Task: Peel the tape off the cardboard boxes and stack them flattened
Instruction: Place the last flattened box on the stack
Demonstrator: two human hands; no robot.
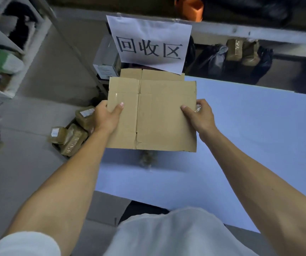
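From the head camera, a flattened cardboard box (154, 115) is held flat above the far left part of the pale blue table (240, 145), over another flattened box (148, 74) whose flaps show just behind it. The left hand (106, 119) grips the left edge, thumb on top and fingers hidden underneath. The right hand (198, 115) grips the right edge the same way, and also seems to hold a crumpled bit of clear tape (197, 108) against its fingers. That tape is likely the risk: it could stick to the cardboard on release. The stack sits near the table's left edge, so a skewed drop might slide off towards the wrapped parcels (71, 132) on the floor
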